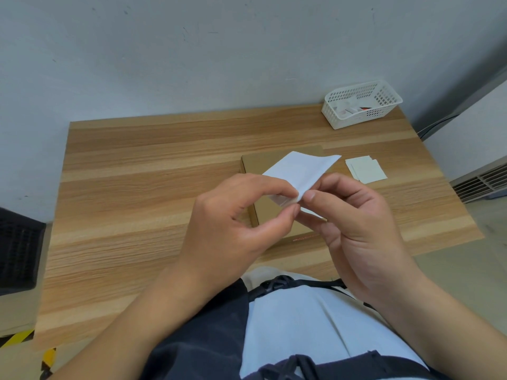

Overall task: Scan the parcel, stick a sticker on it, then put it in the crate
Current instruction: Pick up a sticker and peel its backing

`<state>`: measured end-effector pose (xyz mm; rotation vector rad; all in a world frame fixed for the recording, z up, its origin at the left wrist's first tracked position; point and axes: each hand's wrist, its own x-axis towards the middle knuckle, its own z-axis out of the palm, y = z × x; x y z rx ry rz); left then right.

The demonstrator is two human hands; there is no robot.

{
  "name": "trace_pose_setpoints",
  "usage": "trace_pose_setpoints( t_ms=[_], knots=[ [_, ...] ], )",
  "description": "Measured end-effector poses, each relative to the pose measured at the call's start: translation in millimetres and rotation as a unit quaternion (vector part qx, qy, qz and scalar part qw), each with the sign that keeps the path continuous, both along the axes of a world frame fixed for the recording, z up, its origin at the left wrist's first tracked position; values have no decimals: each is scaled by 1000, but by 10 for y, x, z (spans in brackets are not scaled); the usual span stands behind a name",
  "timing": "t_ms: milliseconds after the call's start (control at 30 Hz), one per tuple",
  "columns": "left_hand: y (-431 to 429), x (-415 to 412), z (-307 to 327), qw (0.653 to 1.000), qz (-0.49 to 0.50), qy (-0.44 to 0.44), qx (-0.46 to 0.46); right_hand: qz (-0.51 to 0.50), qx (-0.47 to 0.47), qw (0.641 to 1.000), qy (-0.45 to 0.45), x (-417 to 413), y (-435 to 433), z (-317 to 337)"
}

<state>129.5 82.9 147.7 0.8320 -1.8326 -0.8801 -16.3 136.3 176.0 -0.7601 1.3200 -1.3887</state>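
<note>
One table (142, 171) bore the flat parcel (255, 168) directly beneath my hands, its long axis running away from me. My left hand (233, 218) and right hand (356, 226), equally near, both pinched the white sticker (300, 171) by its near corner.

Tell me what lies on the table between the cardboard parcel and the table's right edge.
In the head view, a small pile of pale square sheets lies there on the table, just right of the parcel and apart from it.
</note>
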Motion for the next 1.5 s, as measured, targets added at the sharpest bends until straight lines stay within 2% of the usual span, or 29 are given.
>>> trace_pose_setpoints(
  t_ms=[333,667,733,833,967,1100,1300,1500],
  knots=[
    [17,-7,11,1000,1,-12,-7,-5,3,1000,-23,-7,24,-14],
    [36,-22,30,999,1,-23,23,-13,-3,1000,13,-31,32,-64],
    [41,-17,37,998,-3,-14,60,-16,-9,999,34,-29,28,-85],
    [25,-17,21,983,-20,23,180,-34,-16,997,62,-34,22,-131],
    [-11,-37,24,933,-84,132,325,-36,-48,991,117,-50,16,-150],
    [-26,-50,23,899,-96,174,390,-17,-83,982,171,-52,36,-168],
    [-43,-33,13,898,-90,167,398,3,-108,947,302,-73,45,-237],
    [-12,-20,1,929,-67,116,344,2,-87,961,263,-47,32,-230]
  ],
)
